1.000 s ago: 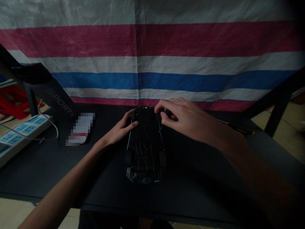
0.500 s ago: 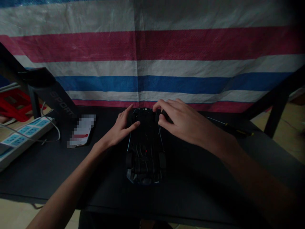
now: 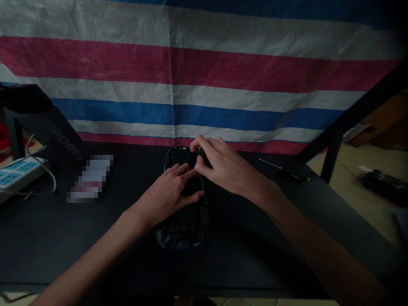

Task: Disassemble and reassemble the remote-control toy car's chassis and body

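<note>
Now that the left hand (image 3: 168, 189) has spread over the upturned toy car (image 3: 188, 219), it nearly meets the right hand (image 3: 219, 163) — perhaps a firmer brace.
The car lies mid-tabletop (image 3: 57, 238); the right curls at its one-o'clock corner — too dark to tell what it grips — and a screwdriver (image 3: 282, 169) rests toward two o'clock.

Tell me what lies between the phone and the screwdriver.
In the head view: an upturned toy car, left hand across it, right hand at its far end.

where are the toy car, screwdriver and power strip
toy car (image 3: 186, 219): head view, on its underside, at the end nearer the person
screwdriver (image 3: 288, 172): head view, on its handle
power strip (image 3: 19, 173): head view, on its socket face
</note>
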The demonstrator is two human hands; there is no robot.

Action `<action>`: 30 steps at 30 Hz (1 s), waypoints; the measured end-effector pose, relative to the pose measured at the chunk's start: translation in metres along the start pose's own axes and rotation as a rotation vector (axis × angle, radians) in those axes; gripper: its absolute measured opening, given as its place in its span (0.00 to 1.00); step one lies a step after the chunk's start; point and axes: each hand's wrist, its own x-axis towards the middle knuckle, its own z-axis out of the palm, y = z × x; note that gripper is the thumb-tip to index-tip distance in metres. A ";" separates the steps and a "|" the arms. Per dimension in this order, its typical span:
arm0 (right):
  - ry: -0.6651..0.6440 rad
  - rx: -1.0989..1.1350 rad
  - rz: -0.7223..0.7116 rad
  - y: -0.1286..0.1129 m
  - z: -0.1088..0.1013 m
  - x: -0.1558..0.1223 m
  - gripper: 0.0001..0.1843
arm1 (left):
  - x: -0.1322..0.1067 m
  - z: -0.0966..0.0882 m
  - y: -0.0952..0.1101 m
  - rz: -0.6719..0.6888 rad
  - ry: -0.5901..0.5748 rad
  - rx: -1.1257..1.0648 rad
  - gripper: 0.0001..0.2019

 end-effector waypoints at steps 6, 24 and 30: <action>0.021 0.111 0.049 0.007 0.009 0.004 0.07 | 0.002 -0.003 -0.001 -0.010 -0.026 -0.045 0.25; -0.060 0.422 0.459 0.058 0.056 -0.059 0.20 | 0.012 -0.018 -0.003 -0.079 -0.136 -0.017 0.23; -0.169 0.520 0.405 0.044 0.073 -0.062 0.19 | 0.017 -0.023 -0.002 -0.056 -0.175 -0.016 0.20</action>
